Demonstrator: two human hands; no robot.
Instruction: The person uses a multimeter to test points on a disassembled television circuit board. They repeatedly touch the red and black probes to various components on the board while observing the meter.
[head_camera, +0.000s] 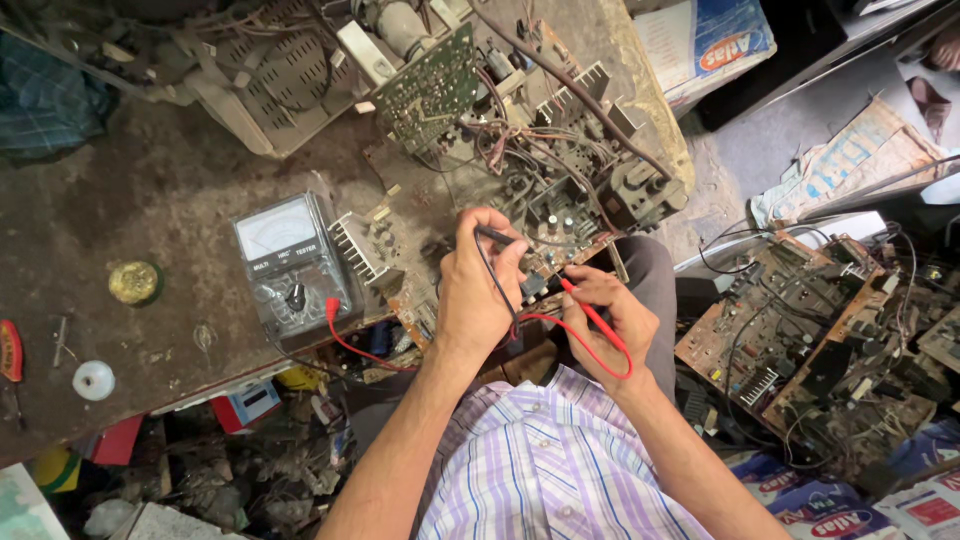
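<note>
Left hand (480, 285) fingers pinch the black probe (497, 238); right hand (610, 325) fingers pinch the red probe (592, 312) on the circuit board (530, 215). Analog multimeter (290, 265) lies at nine o'clock.

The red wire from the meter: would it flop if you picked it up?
Probably floppy: the red wire sags in a loop below the meter and curls around the right hand. Likely light, being thin. Its stiff red probe probably would not bend.

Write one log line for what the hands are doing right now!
left hand: holds black probe | right hand: holds red probe | both tips on circuit board | analog meter: left, on workbench
</note>
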